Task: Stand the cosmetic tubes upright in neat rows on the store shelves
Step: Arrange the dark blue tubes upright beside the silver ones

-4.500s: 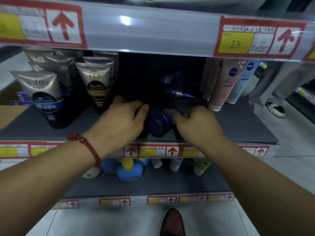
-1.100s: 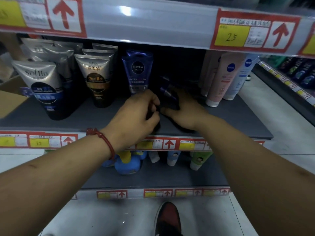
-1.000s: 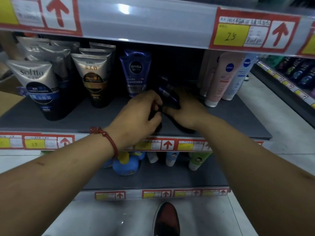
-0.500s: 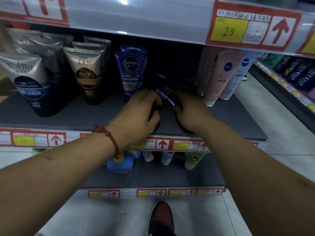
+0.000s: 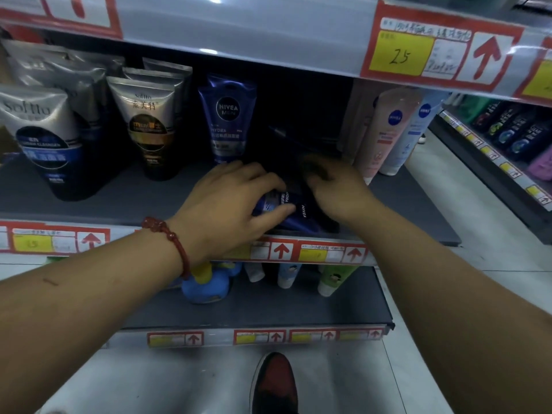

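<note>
Lying flat near the front edge of the shelf point(image 5: 134, 201), the blue Nivea tube point(image 5: 298, 215) runs crosswise, left to right. Your left hand point(image 5: 230, 204) is nearer and grips its left end. Your right hand point(image 5: 337, 189) curls just behind it in shadow, and whether it holds anything cannot be told.

We show a red beaded cord bracelet point(image 5: 168, 243) circling the wrist of the left hand point(image 5: 227, 204), a short dark mark point(image 5: 50, 282) on that bare forearm, and, below, one red-and-black shoe point(image 5: 274, 383).

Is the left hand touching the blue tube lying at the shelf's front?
Touching. Head view: left hand thumb and fingers pinch the lying blue tube.
</note>
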